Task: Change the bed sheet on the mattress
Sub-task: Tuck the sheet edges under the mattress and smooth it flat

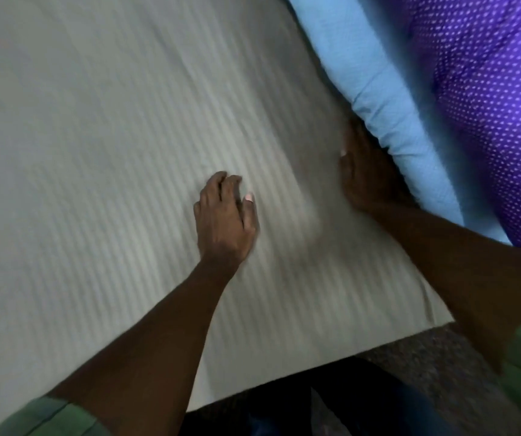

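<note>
A pale striped sheet (111,136) covers the mattress and fills most of the view. My left hand (226,218) rests on the sheet near its middle, with the fingers bent down against the fabric. My right hand (363,171) lies at the sheet's right side, against the underside of a light blue pillow (378,89). Its fingers reach under the pillow's edge and are partly hidden. The picture is blurred by motion.
A purple cloth with white dots (488,105) lies beyond the blue pillow at the right. The mattress edge runs along the bottom, with dark speckled carpet (425,357) and my dark trousers (331,404) below it.
</note>
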The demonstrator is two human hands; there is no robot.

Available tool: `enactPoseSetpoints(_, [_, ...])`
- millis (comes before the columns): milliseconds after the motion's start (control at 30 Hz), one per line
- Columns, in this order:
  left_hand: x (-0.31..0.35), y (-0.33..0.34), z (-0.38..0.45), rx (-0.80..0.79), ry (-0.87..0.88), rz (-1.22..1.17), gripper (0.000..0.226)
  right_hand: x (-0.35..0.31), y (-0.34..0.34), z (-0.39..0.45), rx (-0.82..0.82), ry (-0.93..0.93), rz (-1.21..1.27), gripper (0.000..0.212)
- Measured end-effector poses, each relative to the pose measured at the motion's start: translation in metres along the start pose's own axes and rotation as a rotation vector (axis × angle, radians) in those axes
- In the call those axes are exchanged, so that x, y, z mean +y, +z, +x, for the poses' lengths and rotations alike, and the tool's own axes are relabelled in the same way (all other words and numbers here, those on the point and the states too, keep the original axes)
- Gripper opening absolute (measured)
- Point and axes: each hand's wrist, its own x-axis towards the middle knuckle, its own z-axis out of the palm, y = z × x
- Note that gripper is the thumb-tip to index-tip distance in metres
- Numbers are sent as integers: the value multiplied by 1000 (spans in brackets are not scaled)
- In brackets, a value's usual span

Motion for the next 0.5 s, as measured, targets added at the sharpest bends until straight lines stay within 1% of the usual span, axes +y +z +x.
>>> enactPoseSetpoints(67, [2, -2, 7, 18, 3, -7, 41, -6, -3, 7, 0, 164, -23, 58])
enactPoseSetpoints(100, [5, -3, 13, 24, 4, -16, 41, -19, -3, 11, 23, 190, -31, 59])
enactPoseSetpoints(133, [8, -4, 18, 31, 4, -27, 40, -38, -5, 12, 45, 159, -23, 59])
enactPoseSetpoints(167, [10, -4, 24, 46, 1, -40, 41, -61, -5, 10, 50, 65, 2, 59])
enactPoseSetpoints(200, [13, -6, 32, 67, -5, -53, 42, -88, -1, 9, 15, -86, 52, 59])
enactPoseSetpoints(267, [15, -9, 49, 104, -28, -68, 46, -146, 6, 7, -182, -370, 176, 66])
enactPoseSetpoints(300, [13, -11, 58, 112, -43, -65, 48, -170, 11, 8, -267, -482, 197, 69])
enactPoseSetpoints(333, [10, -13, 67, 113, -58, -54, 50, -184, 19, 11, -314, -558, 186, 71])
enactPoseSetpoints(367, [3, -15, 75, 106, -70, -33, 52, -191, 26, 16, -322, -608, 157, 72])
enactPoseSetpoints(433, [-11, -20, 88, 76, -63, 39, 55, -179, 36, 36, -264, -666, 101, 72])
enactPoseSetpoints(467, [-18, -22, 93, 50, -36, 82, 56, -165, 37, 47, -217, -643, 65, 69])
enactPoseSetpoints(500, [-24, -25, 96, 15, 2, 120, 56, -148, 37, 57, -187, -578, 20, 67])
